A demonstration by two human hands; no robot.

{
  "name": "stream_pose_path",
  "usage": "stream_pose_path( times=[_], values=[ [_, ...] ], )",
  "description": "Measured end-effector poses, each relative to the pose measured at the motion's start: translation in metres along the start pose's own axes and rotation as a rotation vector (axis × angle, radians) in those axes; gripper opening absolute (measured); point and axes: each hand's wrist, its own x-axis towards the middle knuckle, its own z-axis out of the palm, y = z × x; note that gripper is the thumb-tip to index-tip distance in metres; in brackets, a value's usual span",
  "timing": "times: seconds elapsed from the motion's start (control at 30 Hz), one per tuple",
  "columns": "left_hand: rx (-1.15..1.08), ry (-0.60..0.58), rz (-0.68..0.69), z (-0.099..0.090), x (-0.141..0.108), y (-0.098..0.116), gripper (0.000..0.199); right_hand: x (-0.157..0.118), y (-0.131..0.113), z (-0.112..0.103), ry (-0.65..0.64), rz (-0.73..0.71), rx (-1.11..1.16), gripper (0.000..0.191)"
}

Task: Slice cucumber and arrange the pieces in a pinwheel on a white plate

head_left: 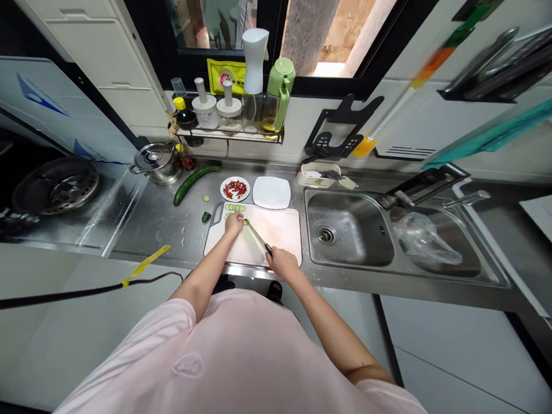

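My right hand (282, 262) is closed round the black handle of a knife (259, 237), whose blade points up and left over the white cutting board (276, 230). A small round cucumber slice (246, 222) shows at the blade's tip. Beside that tip, my left hand (233, 223) has its fingers bent together over the board; what they hold is too small to make out. Several cucumber slices (235, 207) lie in a row along the board's top left edge. Left of the board are a cucumber end (206, 217) and a loose slice (206, 198).
Behind the board stand a plate of chopped red pieces (235, 188) and a white square plate (271, 192). A whole cucumber (194, 183) and a steel pot (157, 163) are at the left, a sink (349, 230) at the right. Bottles line a wall rack (233, 135).
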Motion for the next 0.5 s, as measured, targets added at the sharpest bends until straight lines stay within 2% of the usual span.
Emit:
stream_pose_path(
  times=[0.5],
  values=[
    [-0.011,0.019,0.038,0.001,0.001,-0.002,0.013,-0.014,0.011,0.002,-0.038,0.024,-0.01,0.036]
  ],
)
